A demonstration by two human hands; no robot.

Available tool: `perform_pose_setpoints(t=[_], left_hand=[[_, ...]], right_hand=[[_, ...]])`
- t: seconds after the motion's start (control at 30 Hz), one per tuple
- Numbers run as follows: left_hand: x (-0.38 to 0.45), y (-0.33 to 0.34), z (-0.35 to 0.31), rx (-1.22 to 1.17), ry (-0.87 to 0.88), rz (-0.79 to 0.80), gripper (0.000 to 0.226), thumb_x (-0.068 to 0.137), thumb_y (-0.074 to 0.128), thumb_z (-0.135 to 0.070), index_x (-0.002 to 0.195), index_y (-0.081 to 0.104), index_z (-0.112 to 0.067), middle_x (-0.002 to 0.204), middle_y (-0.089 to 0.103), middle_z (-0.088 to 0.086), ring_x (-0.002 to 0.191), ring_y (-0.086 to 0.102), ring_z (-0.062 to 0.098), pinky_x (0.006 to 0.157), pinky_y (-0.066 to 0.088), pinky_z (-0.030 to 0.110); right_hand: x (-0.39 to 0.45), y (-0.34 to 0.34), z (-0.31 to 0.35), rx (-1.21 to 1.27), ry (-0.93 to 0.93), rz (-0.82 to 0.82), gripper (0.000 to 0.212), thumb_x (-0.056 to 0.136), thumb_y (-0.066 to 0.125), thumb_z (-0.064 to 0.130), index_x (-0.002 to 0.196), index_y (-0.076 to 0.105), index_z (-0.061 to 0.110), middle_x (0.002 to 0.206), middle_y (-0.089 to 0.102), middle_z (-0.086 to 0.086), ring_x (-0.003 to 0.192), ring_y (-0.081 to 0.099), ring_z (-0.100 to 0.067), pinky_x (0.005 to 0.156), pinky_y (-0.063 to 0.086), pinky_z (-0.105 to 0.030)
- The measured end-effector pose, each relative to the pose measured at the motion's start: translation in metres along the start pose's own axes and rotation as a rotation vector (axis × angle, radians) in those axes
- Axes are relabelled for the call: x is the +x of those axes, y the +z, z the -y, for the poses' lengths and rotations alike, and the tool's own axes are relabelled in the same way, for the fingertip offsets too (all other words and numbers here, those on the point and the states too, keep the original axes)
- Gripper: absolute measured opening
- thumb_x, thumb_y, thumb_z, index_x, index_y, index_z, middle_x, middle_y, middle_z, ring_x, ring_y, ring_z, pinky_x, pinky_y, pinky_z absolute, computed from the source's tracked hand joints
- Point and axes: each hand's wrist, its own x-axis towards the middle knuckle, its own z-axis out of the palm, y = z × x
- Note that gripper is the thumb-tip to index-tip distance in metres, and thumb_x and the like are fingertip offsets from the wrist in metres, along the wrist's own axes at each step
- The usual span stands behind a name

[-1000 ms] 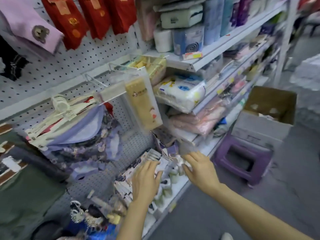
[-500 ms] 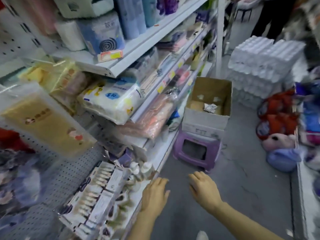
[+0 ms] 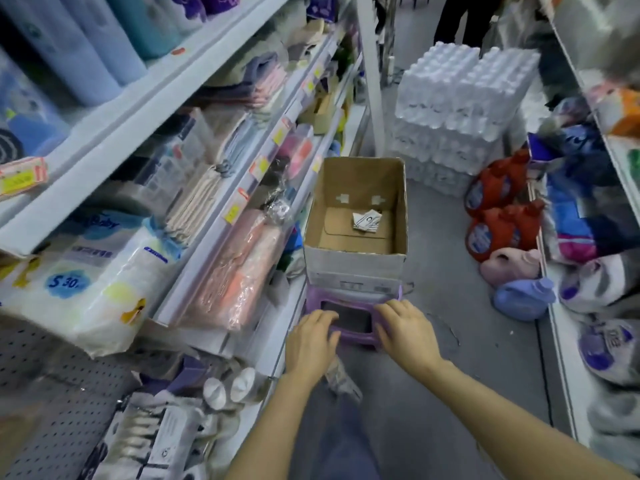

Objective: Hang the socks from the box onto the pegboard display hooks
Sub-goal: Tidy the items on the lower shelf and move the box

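An open cardboard box (image 3: 356,261) stands on a purple plastic stool (image 3: 349,299) in the aisle. One white sock pack (image 3: 366,221) lies on the box's floor. My left hand (image 3: 311,344) and my right hand (image 3: 407,330) hover in front of the stool with relaxed fingers, holding nothing. A grey pegboard (image 3: 62,403) shows at the lower left, with hanging sock packs (image 3: 152,434) beside it.
Stocked shelves (image 3: 194,109) run along the left. Wrapped water bottle cases (image 3: 457,109) are stacked behind the box. Detergent jugs (image 3: 498,220) sit on the floor at the right, below another shelf unit (image 3: 595,237). A person's legs (image 3: 457,19) stand at the aisle's far end.
My view has swung right from the pegboard to the box. Both hands left the hanging sock packs and moved toward the stool under the box.
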Motion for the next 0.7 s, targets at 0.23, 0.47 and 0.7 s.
perform_pose_setpoints(t=[0.23, 0.47, 0.7], left_hand=[[0.178, -0.015, 0.020, -0.138, 0.013, -0.136, 0.023, 0.088, 0.066, -0.014, 0.110, 0.069, -0.018, 0.106, 0.068, -0.001, 0.094, 0.063, 0.022, 0.077, 0.055, 0.042], [0.327, 0.006, 0.033, 0.039, 0.141, 0.169, 0.031, 0.091, 0.058, -0.012, 0.121, 0.064, -0.019, 0.115, 0.062, -0.001, 0.108, 0.057, 0.020, 0.082, 0.048, 0.035], [0.367, 0.085, 0.048, 0.419, -0.001, 0.850, 0.035, 0.093, 0.054, -0.004, 0.127, 0.059, -0.009, 0.130, 0.058, 0.014, 0.117, 0.058, 0.032, 0.091, 0.051, 0.041]], right_hand=[[0.140, 0.003, -0.039, -0.016, 0.057, -0.102, 0.025, 0.078, 0.072, 0.006, 0.103, 0.070, 0.008, 0.091, 0.065, -0.006, 0.081, 0.059, -0.029, 0.063, 0.053, -0.039], [0.247, 0.029, -0.081, -0.050, 0.192, 0.015, 0.029, 0.074, 0.075, 0.009, 0.103, 0.070, 0.008, 0.092, 0.066, -0.006, 0.080, 0.060, -0.029, 0.063, 0.053, -0.035], [0.294, 0.073, -0.117, -0.080, 0.300, 0.230, 0.030, 0.077, 0.069, 0.013, 0.107, 0.069, 0.008, 0.096, 0.067, -0.009, 0.086, 0.060, -0.032, 0.071, 0.053, -0.039]])
